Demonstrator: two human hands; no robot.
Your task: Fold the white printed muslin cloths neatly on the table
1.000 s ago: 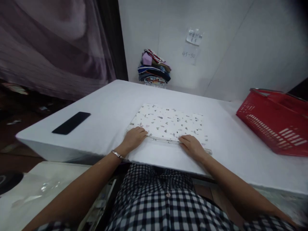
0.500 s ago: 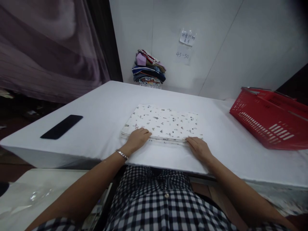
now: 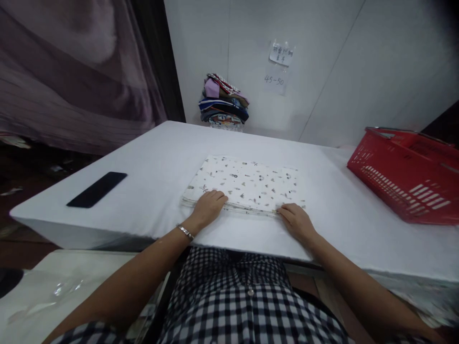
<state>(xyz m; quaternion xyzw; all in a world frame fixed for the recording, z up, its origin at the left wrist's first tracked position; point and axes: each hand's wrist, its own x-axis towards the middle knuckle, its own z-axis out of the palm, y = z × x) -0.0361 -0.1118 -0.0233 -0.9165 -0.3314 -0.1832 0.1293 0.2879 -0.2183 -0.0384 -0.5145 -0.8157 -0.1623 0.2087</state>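
Observation:
A folded white cloth [image 3: 244, 184] with a small scattered print lies flat on the white-covered table, its layered near edge towards me. My left hand [image 3: 210, 206] is closed on that edge, left of the middle, with the fingers on top and the thumb hidden. Near the right corner, my right hand [image 3: 294, 217] pinches the same edge, fingertips on the upper layer. The cloth's far side rests on the table, untouched. A silver bracelet [image 3: 185, 232] circles my left wrist.
To the left lies a flat black object [image 3: 97, 189], perhaps a phone. A red plastic basket [image 3: 405, 177] stands at the right. Folded clothes [image 3: 224, 102] are piled at the back by the wall. A pale surface [image 3: 71, 282] with clear plastic sits lower left.
The whole view has shifted slightly. Both hands stay at the cloth's near edge, and the cloth keeps its folded shape.

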